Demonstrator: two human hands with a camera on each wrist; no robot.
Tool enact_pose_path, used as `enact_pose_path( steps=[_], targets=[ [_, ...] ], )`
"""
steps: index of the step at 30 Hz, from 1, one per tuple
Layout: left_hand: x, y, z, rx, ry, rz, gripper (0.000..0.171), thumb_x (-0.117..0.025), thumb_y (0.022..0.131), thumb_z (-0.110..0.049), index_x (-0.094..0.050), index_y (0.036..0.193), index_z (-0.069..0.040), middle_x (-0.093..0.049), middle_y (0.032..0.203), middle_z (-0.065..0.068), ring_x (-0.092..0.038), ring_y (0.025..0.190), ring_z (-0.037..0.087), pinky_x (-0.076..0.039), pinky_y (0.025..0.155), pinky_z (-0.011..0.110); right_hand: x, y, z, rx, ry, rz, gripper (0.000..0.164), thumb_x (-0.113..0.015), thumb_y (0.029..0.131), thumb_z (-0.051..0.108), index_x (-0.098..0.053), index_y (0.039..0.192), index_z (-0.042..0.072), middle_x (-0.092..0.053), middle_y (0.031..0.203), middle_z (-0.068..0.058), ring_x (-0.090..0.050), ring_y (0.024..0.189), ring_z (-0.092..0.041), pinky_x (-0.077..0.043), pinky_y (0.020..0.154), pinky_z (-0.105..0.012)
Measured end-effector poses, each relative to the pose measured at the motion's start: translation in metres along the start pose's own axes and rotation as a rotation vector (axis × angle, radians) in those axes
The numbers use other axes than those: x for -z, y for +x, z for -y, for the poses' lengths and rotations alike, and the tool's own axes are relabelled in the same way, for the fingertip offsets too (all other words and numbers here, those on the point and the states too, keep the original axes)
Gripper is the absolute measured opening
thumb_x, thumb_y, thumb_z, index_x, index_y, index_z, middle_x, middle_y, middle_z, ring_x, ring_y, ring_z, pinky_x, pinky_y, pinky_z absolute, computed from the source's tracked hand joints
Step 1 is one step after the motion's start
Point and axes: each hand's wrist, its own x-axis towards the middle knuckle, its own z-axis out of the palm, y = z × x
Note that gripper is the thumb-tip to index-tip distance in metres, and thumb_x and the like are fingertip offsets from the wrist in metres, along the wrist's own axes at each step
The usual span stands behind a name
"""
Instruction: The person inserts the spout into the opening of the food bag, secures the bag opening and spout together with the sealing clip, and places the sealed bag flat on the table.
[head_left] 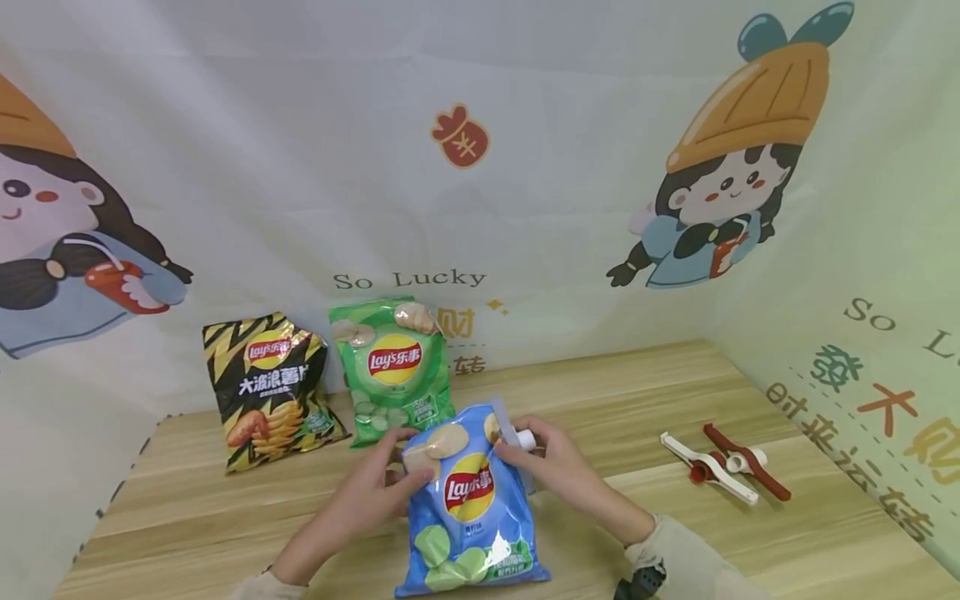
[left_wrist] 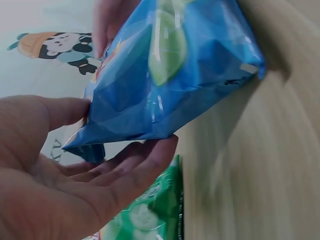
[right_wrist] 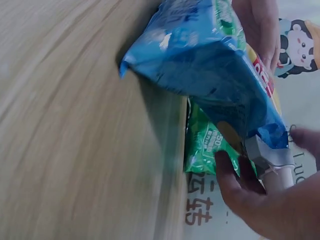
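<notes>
pinching glossy blue lay's chip bag (head_left: 480,521), left hand (head_left: 372,486) half-curled at its top-left corner; right hand (head_left: 557,460) curled round translucent, white-spouted plastic clip (head_left: 505,422) at top-right.

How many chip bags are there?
3: a shiny blue chip bag at the front, a shiny green chip bag behind it, and a black-and-yellow striped chip bag left of the green one. More could be hidden behind them.
</notes>
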Motion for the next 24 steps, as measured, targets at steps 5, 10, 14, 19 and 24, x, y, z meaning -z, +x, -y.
enact_pose_path(
  steps=[5, 10, 14, 19, 24],
  targets=[
    [-0.007, -0.001, 0.003, 0.013, -0.038, -0.034, 0.059, -0.069, 0.095, -0.025, -0.040, 0.140, -0.001, -0.061, 0.106, 0.019, -0.068, 0.078, 0.023, -0.059, 0.058, 0.040, 0.002, -0.003, -0.006, -0.013, -0.016, 0.075, 0.050, -0.075, 0.090, 0.021, -0.053, 0.130, 0.002, -0.059, 0.118, -0.015, -0.066, 0.098, -0.026, -0.057, 0.076, -0.036],
    [-0.012, 0.002, 0.004, 0.019, -0.034, -0.058, 0.058, -0.070, 0.094, -0.026, -0.042, 0.140, -0.002, -0.064, 0.097, 0.015, -0.066, 0.073, 0.022, -0.058, 0.056, 0.039, 0.004, -0.004, -0.005, -0.025, -0.022, 0.043, 0.047, -0.076, 0.089, 0.017, -0.054, 0.128, 0.002, -0.058, 0.116, -0.017, -0.066, 0.088, -0.023, -0.058, 0.071, -0.036],
    [-0.018, 0.009, 0.003, -0.002, -0.019, -0.056, 0.058, -0.070, 0.095, -0.027, -0.042, 0.139, -0.001, -0.063, 0.086, 0.011, -0.065, 0.070, 0.021, -0.058, 0.054, 0.039, 0.011, -0.003, -0.006, -0.057, -0.025, 0.003, 0.050, -0.077, 0.087, 0.016, -0.054, 0.130, 0.002, -0.059, 0.115, -0.017, -0.065, 0.089, -0.023, -0.059, 0.070, -0.037],
    [-0.032, 0.023, -0.001, -0.044, -0.016, -0.043, 0.060, -0.070, 0.095, -0.027, -0.042, 0.140, 0.001, -0.065, 0.084, 0.009, -0.065, 0.070, 0.020, -0.057, 0.055, 0.040, 0.031, -0.002, -0.010, -0.072, -0.059, -0.032, 0.049, -0.077, 0.086, 0.017, -0.056, 0.129, 0.004, -0.058, 0.120, -0.018, -0.063, 0.098, -0.026, -0.059, 0.072, -0.038],
    [-0.046, 0.038, -0.007, -0.062, -0.045, -0.028, 0.058, -0.069, 0.095, -0.026, -0.043, 0.138, 0.001, -0.066, 0.089, 0.012, -0.067, 0.074, 0.020, -0.058, 0.056, 0.041, 0.055, 0.000, -0.013, -0.059, -0.073, -0.014, 0.046, -0.075, 0.088, 0.016, -0.055, 0.127, 0.001, -0.057, 0.121, -0.021, -0.062, 0.097, -0.026, -0.059, 0.073, -0.038]
  ],
)
